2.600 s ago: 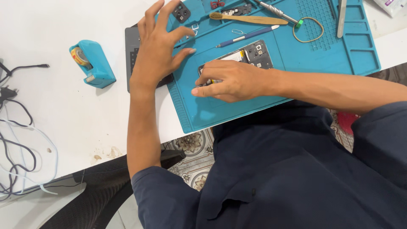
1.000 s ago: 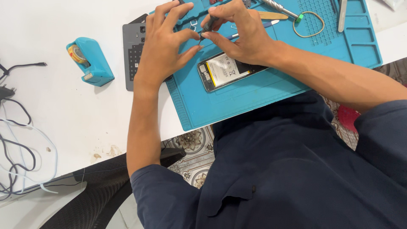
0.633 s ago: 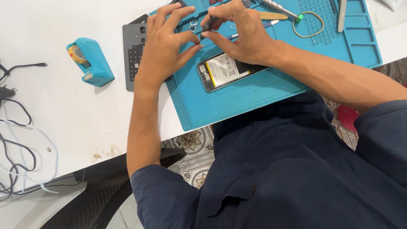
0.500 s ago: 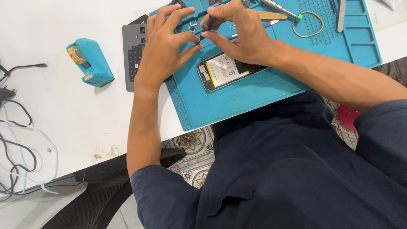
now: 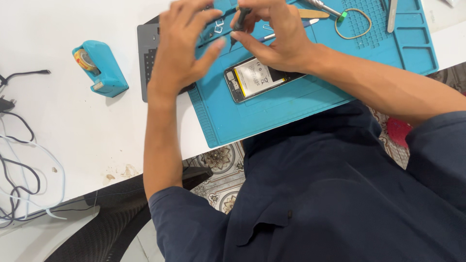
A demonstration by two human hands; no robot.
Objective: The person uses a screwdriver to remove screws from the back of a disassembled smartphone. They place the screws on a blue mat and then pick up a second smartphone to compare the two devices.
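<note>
Pinching a dark screwdriver [image 5: 241,17] in right hand [image 5: 274,36], opened phone [image 5: 259,79] with white label below

Place: a small phone repair workshop.
Bench: a white bench [image 5: 73,126] with scuffs and stains near its front edge.
Mat: a blue repair mat [image 5: 301,104] with little trays and grooves for small parts.
Phone: an opened phone [image 5: 257,80] lies on the mat with its back off, so the battery shows.
Tools: a thin screwdriver [image 5: 326,7], a wooden stick [image 5: 313,13] and a blue pen-like tool [image 5: 291,29] lie at the far end of the mat.
Extras: a blue tape holder [image 5: 99,68] and loose cables [image 5: 24,145] on the bench.
Floor: patterned tiles [image 5: 218,170] below.
</note>
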